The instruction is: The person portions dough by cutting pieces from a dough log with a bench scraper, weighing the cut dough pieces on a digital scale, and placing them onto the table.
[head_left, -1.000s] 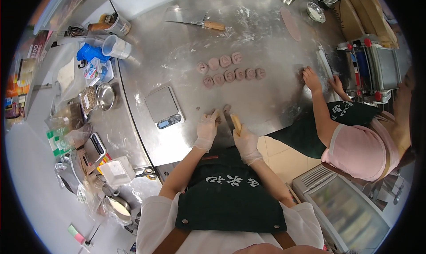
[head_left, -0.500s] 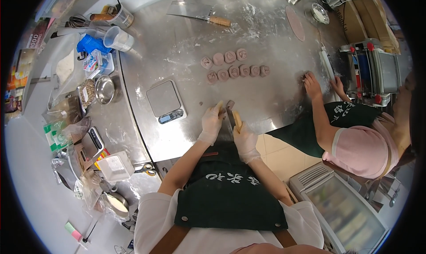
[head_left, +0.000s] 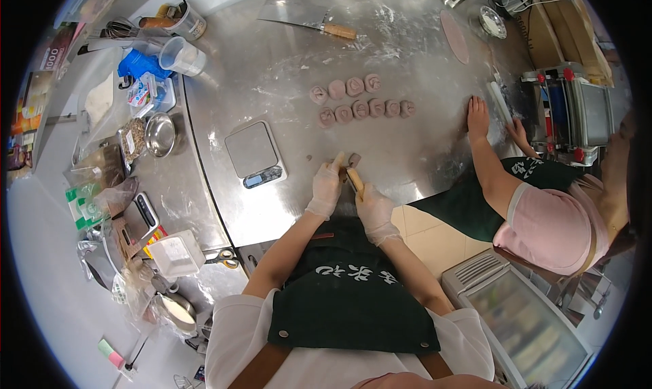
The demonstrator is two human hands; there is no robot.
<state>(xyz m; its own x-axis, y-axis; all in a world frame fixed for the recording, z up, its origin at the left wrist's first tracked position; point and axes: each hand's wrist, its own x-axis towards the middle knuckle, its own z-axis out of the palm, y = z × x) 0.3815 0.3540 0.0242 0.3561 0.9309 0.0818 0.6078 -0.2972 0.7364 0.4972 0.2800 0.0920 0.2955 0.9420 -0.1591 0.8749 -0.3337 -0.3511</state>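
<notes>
My right hand (head_left: pixel 374 207), in a clear glove, is closed round the wooden handle of a knife (head_left: pixel 355 180). Its dark blade is turned nearly edge-on. Close beside it, my gloved left hand (head_left: pixel 327 187) has its fingers drawn together near the blade; whatever they pinch is hidden. A small piece of mauve dough (head_left: pixel 354 160) lies just beyond the knife. A tiny dough scrap (head_left: pixel 309 157) rests left of my left fingertips. Farther off, several round mauve dough pieces (head_left: pixel 359 108) stand in two rows on the steel table (head_left: pixel 421 148).
Left of my hands sits a digital scale (head_left: pixel 252 151). A broad-bladed knife (head_left: pixel 338 30) lies at the back. At right, a co-worker's hand (head_left: pixel 478 117) rests on the table, near a white rod (head_left: pixel 500 102) and a flat dough oval (head_left: pixel 454 37). Tubs and bowls crowd the left side.
The knife in my right hand has turned, so its blade shows less. My left hand has shifted slightly right. The co-worker's hand on the table has flattened and moved slightly.
</notes>
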